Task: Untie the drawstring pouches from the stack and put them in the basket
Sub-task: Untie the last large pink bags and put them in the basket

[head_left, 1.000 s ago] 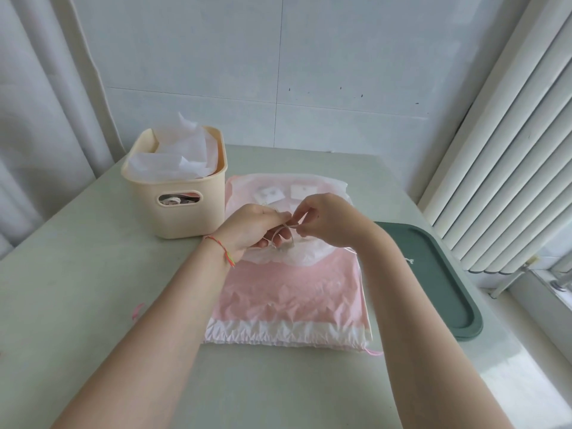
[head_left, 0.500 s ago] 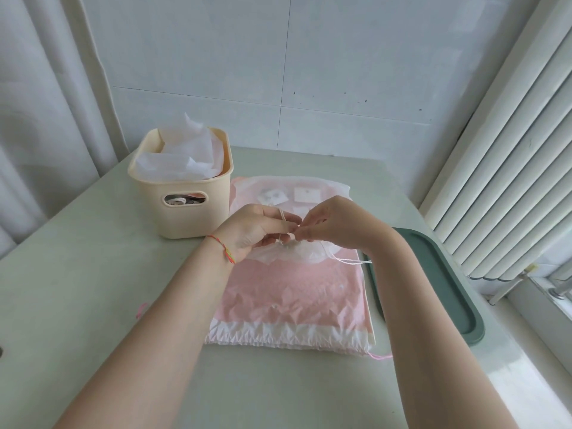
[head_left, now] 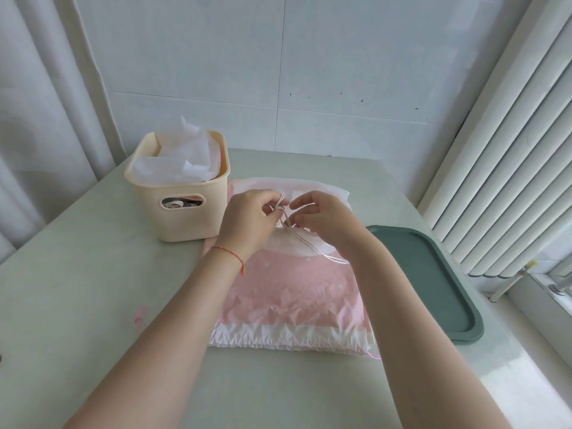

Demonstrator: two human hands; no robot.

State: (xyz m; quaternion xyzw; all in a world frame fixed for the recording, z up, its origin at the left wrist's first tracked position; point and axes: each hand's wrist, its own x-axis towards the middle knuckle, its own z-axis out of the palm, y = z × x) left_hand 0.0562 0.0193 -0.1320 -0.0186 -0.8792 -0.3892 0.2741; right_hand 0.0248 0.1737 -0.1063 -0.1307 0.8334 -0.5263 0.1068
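A stack of flat pink and white drawstring pouches [head_left: 291,298] lies in the middle of the table. Over its far half my left hand [head_left: 247,221] pinches the pale drawstring [head_left: 288,224] of the top white pouch [head_left: 305,246], the cord rising between thumb and fingers. My right hand [head_left: 322,221] is just to the right, fingers curled around the same cord, whose loose ends trail toward the right over the pouch. A cream plastic basket [head_left: 185,218] stands to the left of the stack, with white pouches bulging out of its top.
A dark green tray [head_left: 433,283] lies right of the stack near the table's right edge. Window blinds [head_left: 510,150] rise on the right, a curtain [head_left: 46,119] on the left, a tiled wall behind. A bit of pink cord [head_left: 140,317] lies on the table at left.
Both hands have shifted slightly away from me over the stack, and the cord now stands up between the fingers with its ends trailing right.
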